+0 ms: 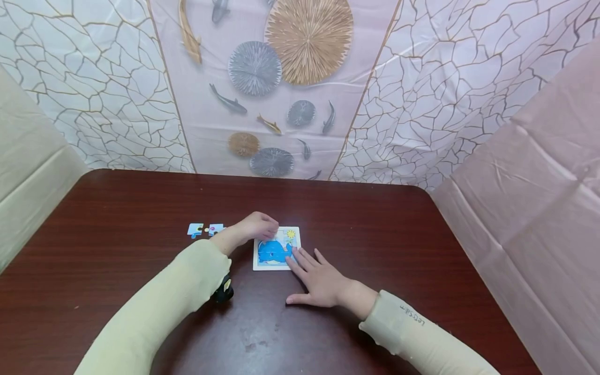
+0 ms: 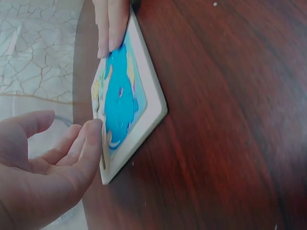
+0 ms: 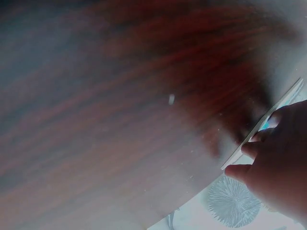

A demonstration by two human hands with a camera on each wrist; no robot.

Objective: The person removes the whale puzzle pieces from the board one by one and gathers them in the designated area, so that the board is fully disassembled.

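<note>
A square jigsaw puzzle with a blue whale picture (image 1: 272,253) lies flat in a white tray (image 1: 269,268) on the table. My left hand (image 1: 260,227) is over the tray's upper left part. In the left wrist view its fingertips (image 2: 94,129) touch the puzzle near one edge, and the thumb stands apart from them. Whether a piece lies under those fingers is hidden. Straight and spread, the fingers of my right hand (image 1: 323,281) rest on the tray's right side, over the whale's tail. The right wrist view shows that hand (image 3: 283,158) along the tray's edge.
Two loose puzzle pieces, a light blue one (image 1: 194,229) and one with a pink curl (image 1: 215,228), lie left of the tray beside the left forearm. The dark red-brown table (image 1: 375,224) ends at patterned curtains (image 1: 281,130) behind.
</note>
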